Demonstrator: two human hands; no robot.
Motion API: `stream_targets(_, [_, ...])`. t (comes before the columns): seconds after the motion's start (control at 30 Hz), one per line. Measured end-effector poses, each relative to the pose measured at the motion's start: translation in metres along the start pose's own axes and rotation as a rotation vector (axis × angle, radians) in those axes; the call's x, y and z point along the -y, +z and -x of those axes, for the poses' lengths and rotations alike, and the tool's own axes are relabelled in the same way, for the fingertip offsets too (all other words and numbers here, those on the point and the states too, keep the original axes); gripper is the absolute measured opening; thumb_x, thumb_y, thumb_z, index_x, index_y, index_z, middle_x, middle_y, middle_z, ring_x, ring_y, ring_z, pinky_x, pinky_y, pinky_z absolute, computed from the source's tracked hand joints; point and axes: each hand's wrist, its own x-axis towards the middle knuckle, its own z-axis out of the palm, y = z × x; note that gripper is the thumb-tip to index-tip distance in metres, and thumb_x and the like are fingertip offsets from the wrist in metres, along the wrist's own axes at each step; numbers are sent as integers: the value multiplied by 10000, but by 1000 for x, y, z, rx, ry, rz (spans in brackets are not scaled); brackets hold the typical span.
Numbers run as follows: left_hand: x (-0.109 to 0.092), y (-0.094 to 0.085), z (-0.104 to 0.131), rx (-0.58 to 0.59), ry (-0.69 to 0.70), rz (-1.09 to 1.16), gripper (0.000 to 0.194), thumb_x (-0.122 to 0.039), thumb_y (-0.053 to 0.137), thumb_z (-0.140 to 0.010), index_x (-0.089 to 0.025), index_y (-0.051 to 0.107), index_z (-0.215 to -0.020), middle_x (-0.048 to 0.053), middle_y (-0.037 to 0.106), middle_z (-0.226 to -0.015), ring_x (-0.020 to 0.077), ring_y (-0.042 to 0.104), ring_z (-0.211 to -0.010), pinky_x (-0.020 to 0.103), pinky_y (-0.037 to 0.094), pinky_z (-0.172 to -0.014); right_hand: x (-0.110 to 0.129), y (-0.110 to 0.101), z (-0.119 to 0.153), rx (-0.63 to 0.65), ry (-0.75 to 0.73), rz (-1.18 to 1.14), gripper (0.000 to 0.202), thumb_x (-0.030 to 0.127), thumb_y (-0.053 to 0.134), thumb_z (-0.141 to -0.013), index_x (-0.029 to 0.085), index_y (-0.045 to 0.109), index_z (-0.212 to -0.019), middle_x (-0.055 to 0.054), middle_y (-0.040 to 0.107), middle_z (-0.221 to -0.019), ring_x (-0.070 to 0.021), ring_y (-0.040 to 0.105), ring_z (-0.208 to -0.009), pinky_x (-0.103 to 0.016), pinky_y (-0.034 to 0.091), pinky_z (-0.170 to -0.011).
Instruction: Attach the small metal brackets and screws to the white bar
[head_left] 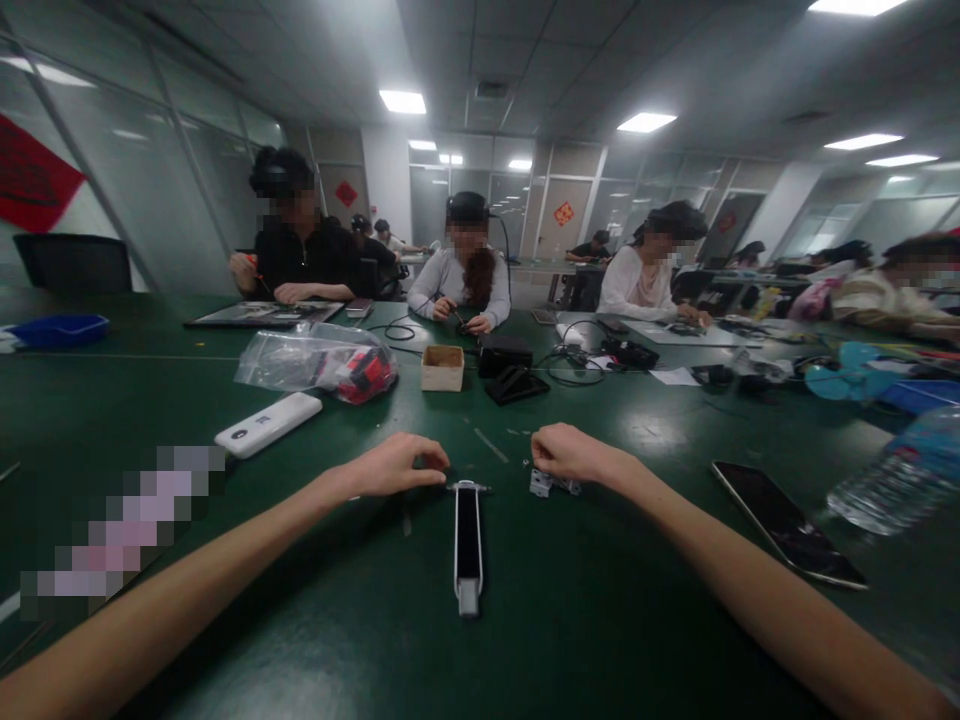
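Note:
A long narrow device [469, 540] with a white frame, a dark inset and a pale block at its near end lies on the green table. A thin crosspiece spans its far end. My left hand [397, 465] rests at that end, fingers curled, with a small gap between thumb and forefinger; the thumb tip is close to the crosspiece. To the right, my right hand [570, 453] is closed with the fingertips turned down, and anything in them is hidden. Small silvery metal parts [541, 484] lie just under it, partly covered by the hand.
Left stand a white oblong case [270, 424] and a clear plastic bag [300, 358] with red and black contents. Ahead are a small open box [442, 369] and a black case [506, 353]. A phone [787, 522] and water bottle [900, 475] lie right. Several people sit beyond.

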Motion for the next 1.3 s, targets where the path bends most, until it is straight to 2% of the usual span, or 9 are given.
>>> stream_targets(0.17, [-4, 1, 0, 60, 6, -48, 203, -341, 589, -842, -181, 659, -945, 18, 672, -905, 151, 617, -813, 206, 436, -698, 31, 2, 8, -69, -90, -219, 95, 184, 542, -822, 152, 630, -810, -39, 632, -812, -135, 561, -683, -231, 418, -596])
stream_targets(0.33, [-11, 4, -1, 92, 0, -95, 156, -296, 598, -833, -169, 665, -895, 13, 663, -826, 138, 605, -741, 194, 418, -648, 55, 12, 10, -32, -81, -443, 130, 240, 556, -844, 146, 640, -879, -22, 622, -845, -119, 551, -681, -224, 439, -580])
stream_targets(0.67, [-7, 12, 1, 28, 37, -66, 99, -213, 580, -840, -163, 661, -865, -22, 639, -758, 115, 580, -680, 177, 380, -615, 53, 20, 7, -50, -28, -591, 153, 279, 614, -818, 138, 652, -862, -23, 649, -834, -118, 584, -696, -229, 463, -609])
stream_targets(0.83, [-8, 10, 0, 74, 36, -90, 125, -258, 593, -834, -158, 661, -866, -3, 656, -775, 118, 590, -682, 182, 394, -608, 53, 23, 6, -18, -16, -649, 193, 325, 621, -811, 144, 655, -866, -37, 663, -867, -137, 603, -728, -249, 480, -637])
stream_targets(1.07, [-7, 12, 0, 74, 55, -113, 114, -256, 618, -831, -154, 657, -862, -4, 649, -748, 105, 586, -650, 176, 393, -584, 56, 30, 6, 1, -1, -707, 237, 380, 634, -791, 149, 657, -839, -38, 666, -824, -153, 604, -703, -263, 475, -607])
stream_targets(1.3, [-6, 14, 2, 89, 69, -124, 119, -260, 615, -839, -153, 651, -876, 2, 658, -771, 104, 590, -652, 176, 397, -585, 70, 29, 10, -8, 115, -829, 204, 320, 634, -783, 158, 632, -908, -59, 689, -889, -177, 648, -800, -273, 518, -699])
